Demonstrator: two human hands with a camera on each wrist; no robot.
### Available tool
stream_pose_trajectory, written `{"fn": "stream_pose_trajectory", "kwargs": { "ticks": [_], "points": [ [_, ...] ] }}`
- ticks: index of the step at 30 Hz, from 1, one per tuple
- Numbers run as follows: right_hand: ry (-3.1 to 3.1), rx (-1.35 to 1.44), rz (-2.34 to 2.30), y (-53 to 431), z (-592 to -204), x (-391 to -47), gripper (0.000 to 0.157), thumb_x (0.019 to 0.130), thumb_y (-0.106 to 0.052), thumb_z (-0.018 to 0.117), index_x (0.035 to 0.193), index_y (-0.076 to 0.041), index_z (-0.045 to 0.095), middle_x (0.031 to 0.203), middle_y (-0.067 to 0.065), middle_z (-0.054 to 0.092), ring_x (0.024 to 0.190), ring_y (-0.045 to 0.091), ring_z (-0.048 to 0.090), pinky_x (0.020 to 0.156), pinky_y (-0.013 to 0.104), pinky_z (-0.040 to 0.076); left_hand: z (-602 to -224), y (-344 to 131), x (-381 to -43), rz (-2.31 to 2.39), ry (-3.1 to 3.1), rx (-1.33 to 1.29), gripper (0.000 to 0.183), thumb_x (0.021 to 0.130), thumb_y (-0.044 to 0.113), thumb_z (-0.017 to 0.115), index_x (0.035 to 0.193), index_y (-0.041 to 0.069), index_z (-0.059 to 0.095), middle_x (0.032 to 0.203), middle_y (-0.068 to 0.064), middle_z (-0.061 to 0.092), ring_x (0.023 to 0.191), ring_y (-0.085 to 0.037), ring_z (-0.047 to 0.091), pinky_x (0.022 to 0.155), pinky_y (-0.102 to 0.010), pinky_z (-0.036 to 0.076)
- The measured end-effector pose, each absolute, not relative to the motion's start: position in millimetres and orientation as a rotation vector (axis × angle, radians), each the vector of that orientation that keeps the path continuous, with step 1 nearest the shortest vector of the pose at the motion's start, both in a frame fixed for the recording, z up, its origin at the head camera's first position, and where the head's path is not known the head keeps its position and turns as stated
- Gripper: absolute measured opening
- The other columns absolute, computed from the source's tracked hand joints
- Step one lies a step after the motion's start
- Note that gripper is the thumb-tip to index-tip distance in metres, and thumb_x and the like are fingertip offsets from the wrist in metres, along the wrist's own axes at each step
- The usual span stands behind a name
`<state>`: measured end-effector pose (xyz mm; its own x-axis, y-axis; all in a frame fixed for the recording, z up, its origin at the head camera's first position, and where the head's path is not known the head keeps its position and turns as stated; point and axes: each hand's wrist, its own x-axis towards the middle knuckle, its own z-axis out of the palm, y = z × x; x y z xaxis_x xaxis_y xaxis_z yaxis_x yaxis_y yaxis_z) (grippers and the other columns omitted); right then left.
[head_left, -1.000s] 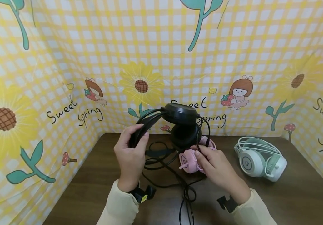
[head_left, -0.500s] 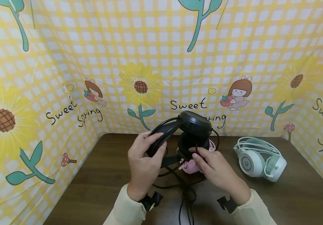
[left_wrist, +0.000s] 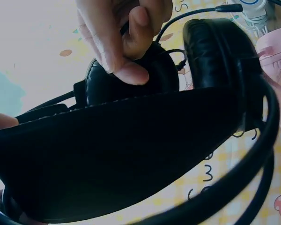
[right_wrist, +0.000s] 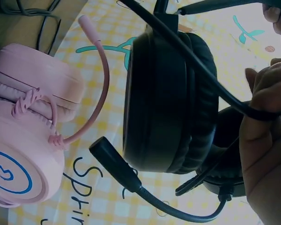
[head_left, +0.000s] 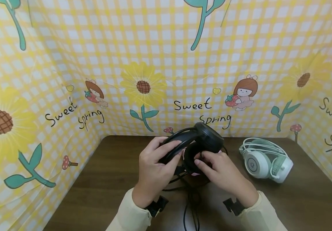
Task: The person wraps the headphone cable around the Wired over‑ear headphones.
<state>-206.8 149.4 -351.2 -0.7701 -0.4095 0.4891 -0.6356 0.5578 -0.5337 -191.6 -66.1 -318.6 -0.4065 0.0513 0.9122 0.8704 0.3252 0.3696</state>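
A black over-ear headset is held above the table, ear cups to the right. My left hand grips its headband, with fingers over the top and thumb below. In the left wrist view the wide inner headband pad fills the foreground. Close against the ear cups, my right hand pinches the black cable, which crosses in front of one cup in the right wrist view. Below that cup juts the headset's microphone boom. A pink headset lies behind, mostly hidden in the head view.
A white and mint-green headset lies at the right of the dark wooden table. Loose cable trails toward the front edge. A yellow checked cloth rises behind and on both sides.
My left hand has moved right and slightly down with the black headset, bringing the ear cups over the pink headset and up to my right hand. The right hand stays nearly in place.
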Motion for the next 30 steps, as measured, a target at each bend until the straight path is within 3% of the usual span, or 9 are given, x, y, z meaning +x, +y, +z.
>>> {"fn": "stream_pose_trajectory", "kwargs": {
  "ticks": [6, 13, 18, 23, 30],
  "points": [
    [-2.517, 0.907, 1.091, 150.5, -345.8, -203.2, 0.019, 0.1, -0.034, 0.056, 0.088, -0.022, 0.063, 0.049, -0.021, 0.046, 0.044, 0.002, 0.048, 0.074, 0.039, 0.038, -310.0, -74.3, -192.4, -1.145, -1.761, -0.856, 0.021, 0.08, 0.001, 0.076, 0.1, 0.007, 0.078, 0.096, -0.007, 0.065, 0.08, -0.019, 0.063, 0.065, -0.027, 0.052],
    [-2.551, 1.0, 1.124, 151.2, -342.3, -201.1, 0.008, 0.098, -0.024, 0.06, 0.095, -0.018, 0.065, 0.058, -0.014, 0.051, 0.047, 0.004, 0.05, 0.045, 0.025, 0.042, -305.7, -82.7, -195.6, -1.113, -1.881, -0.866, 0.021, 0.081, 0.004, 0.076, 0.101, 0.01, 0.079, 0.097, -0.004, 0.066, 0.08, -0.017, 0.06, 0.06, -0.028, 0.049],
    [-2.575, 1.081, 1.052, 156.5, -341.2, -199.3, 0.015, 0.096, -0.018, 0.063, 0.111, -0.019, 0.065, 0.071, -0.012, 0.057, 0.055, 0.003, 0.048, 0.051, 0.025, 0.044, -308.5, -83.1, -195.1, -1.061, -1.9, -0.883, 0.019, 0.081, 0.009, 0.078, 0.1, 0.012, 0.079, 0.097, -0.002, 0.065, 0.083, -0.015, 0.06, 0.065, -0.028, 0.05],
    [-2.6, 1.186, 0.955, 161.7, -337.6, -196.2, 0.036, 0.094, -0.021, 0.065, 0.128, -0.027, 0.055, 0.06, -0.013, 0.046, 0.048, 0.001, 0.044, 0.048, 0.023, 0.042, -307.7, -84.1, -194.4, -0.961, -1.879, -0.882, 0.017, 0.083, 0.01, 0.075, 0.099, 0.015, 0.08, 0.096, -0.002, 0.065, 0.084, -0.014, 0.061, 0.063, -0.029, 0.051],
    [-2.51, 1.166, 0.917, 158.4, -335.5, -191.8, 0.027, 0.094, -0.027, 0.067, 0.119, -0.023, 0.058, 0.059, -0.018, 0.044, 0.046, -0.002, 0.042, 0.046, 0.021, 0.04, -307.9, -88.2, -192.7, -0.917, -1.911, -0.887, 0.018, 0.081, 0.008, 0.075, 0.097, 0.014, 0.08, 0.097, -0.004, 0.065, 0.085, -0.017, 0.062, 0.063, -0.031, 0.052]
  ]
}}
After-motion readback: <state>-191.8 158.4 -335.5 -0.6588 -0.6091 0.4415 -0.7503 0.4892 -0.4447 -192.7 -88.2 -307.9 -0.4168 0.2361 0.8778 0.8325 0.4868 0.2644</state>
